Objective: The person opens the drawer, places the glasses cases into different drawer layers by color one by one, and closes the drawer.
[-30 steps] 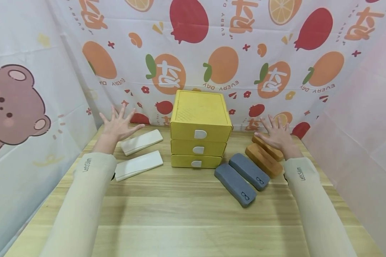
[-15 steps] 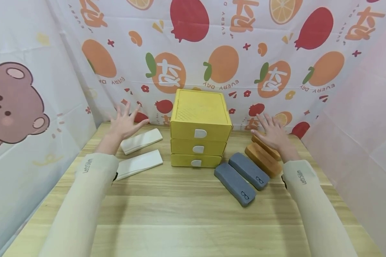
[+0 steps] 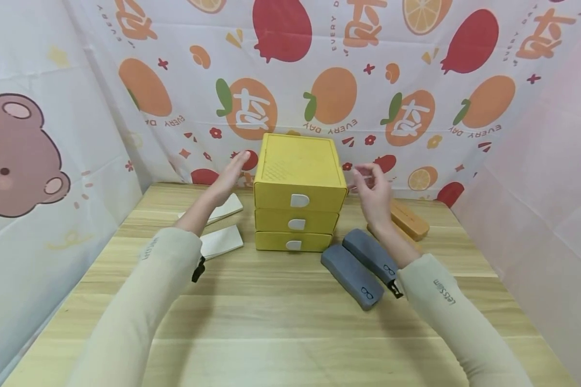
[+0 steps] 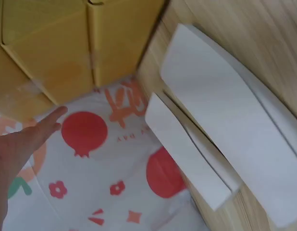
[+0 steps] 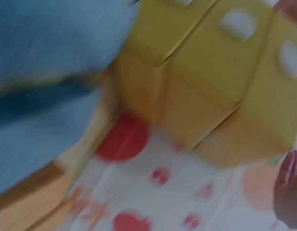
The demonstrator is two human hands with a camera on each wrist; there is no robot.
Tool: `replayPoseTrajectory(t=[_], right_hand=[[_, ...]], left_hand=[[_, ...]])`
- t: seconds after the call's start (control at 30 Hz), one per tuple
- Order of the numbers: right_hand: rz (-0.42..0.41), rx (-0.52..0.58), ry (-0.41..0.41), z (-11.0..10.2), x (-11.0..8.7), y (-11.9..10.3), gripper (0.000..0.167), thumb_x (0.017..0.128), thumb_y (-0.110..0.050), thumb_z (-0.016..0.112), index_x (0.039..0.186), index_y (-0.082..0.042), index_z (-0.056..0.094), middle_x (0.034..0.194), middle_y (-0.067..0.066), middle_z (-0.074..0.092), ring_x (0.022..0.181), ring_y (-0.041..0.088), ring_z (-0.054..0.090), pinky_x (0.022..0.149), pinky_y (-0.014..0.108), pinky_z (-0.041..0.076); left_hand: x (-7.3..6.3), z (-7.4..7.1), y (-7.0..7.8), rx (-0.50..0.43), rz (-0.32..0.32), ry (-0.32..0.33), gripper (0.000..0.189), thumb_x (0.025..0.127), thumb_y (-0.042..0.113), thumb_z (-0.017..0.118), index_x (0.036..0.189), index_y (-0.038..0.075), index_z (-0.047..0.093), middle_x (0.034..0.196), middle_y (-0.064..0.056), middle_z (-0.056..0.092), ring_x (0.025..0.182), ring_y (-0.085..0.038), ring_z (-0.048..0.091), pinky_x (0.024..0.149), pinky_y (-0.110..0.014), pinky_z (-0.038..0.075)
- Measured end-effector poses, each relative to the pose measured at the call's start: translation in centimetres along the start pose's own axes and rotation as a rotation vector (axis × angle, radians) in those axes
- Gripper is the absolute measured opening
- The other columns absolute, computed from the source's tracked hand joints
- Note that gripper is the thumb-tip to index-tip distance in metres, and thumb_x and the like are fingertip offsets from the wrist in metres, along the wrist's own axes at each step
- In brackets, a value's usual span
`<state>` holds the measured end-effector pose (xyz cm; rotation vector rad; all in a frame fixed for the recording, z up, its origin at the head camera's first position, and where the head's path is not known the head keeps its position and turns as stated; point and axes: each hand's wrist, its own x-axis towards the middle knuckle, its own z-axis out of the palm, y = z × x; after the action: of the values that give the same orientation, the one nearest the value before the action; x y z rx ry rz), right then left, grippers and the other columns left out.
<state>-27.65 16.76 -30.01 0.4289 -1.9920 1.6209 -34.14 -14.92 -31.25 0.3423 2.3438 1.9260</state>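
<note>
Both hands have swung inward since half a second ago: they were splayed out over the cases at the sides, and now they flank the yellow, boxy three-drawer plastic-looking cabinet (image 3: 300,185) in the middle, which hasn't budged.

The left hand (image 3: 222,185) is pretty flat, fingers straight and together, slanting up and in toward the cabinet, nothing in it. The right hand (image 3: 375,196) is looser, fingers bent, with a bit of a gap to the thumb. Looks like it's holding nothing too, though the right wrist view is super blurry.

The relation that matters imo: the cabinet sits right between them, inward from each palm. It stands upright, drawers stacked, white rounded pull tabs (image 3: 299,200) facing the person. Couldn't call a clear long axis. The right hand looks nearer, fingertips just beside the upper right side; can't tell if they touch. The left fingertips look slightly apart from the other side.

Around them on the pale wood-grain table (image 3: 271,322): two flat white cases (image 3: 222,242) partly behind the left forearm, two blue-grey oblong cases (image 3: 352,276) with a glasses print, and two brown oblong cases (image 3: 410,219), one mostly hidden by the right forearm.
</note>
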Motion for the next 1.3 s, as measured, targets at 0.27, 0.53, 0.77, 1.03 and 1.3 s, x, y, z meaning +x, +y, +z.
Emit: replayPoseTrajectory(t=[0.27,0.53,0.77,1.03,1.3], right_hand=[[0.246,0.295,-0.102,4.1,-3.2,-2.9,0.014,0.092,-0.006,0.056,0.099,0.006,0.056,0.085,0.014,0.059,0.075,0.018,0.061,0.066,0.030,0.052],[0.569,0.441,-0.097,7.1,-6.0,-2.0,0.021,0.093,-0.011,0.056,0.108,0.002,0.051,0.102,0.015,0.055,0.096,0.035,0.058,0.081,0.042,0.048],[0.277,0.256,-0.040,8.6,-6.3,-1.1,0.025,0.087,-0.008,0.064,0.110,-0.003,0.056,0.101,0.010,0.052,0.092,0.026,0.057,0.075,0.034,0.051],[-0.848,-0.848,-0.081,8.5,-4.0,1.4,0.025,0.081,-0.011,0.068,0.105,-0.006,0.066,0.107,0.012,0.055,0.094,0.027,0.053,0.073,0.034,0.047],[-1.223,-1.082,-0.099,8.3,-3.3,2.9,0.022,0.095,-0.002,0.049,0.108,-0.003,0.066,0.105,0.013,0.057,0.089,0.026,0.055,0.064,0.031,0.048]], left_hand=[[-0.8,2.1,1.3,-0.151,-0.017,-0.097,0.066,0.096,0.034,0.039,0.149,0.014,0.005,0.135,-0.021,0.033,0.084,-0.011,0.056,0.075,-0.026,0.046],[0.0,2.1,0.2,-0.205,-0.014,-0.089,0.067,0.095,0.036,0.042,0.149,0.017,0.007,0.132,-0.020,0.038,0.081,-0.012,0.061,0.072,-0.028,0.050],[-0.1,2.1,0.4,-0.204,-0.029,-0.102,0.066,0.096,0.035,0.043,0.149,0.019,0.007,0.132,-0.021,0.039,0.082,-0.012,0.060,0.072,-0.027,0.049],[-1.5,2.2,2.0,-0.181,-0.023,-0.123,0.066,0.096,0.030,0.039,0.149,0.012,0.003,0.142,-0.021,0.027,0.091,-0.017,0.057,0.078,-0.030,0.048],[-0.3,1.9,0.3,-0.190,-0.009,-0.112,0.065,0.096,0.036,0.041,0.149,0.018,0.007,0.135,-0.020,0.037,0.093,-0.018,0.058,0.077,-0.031,0.049]])
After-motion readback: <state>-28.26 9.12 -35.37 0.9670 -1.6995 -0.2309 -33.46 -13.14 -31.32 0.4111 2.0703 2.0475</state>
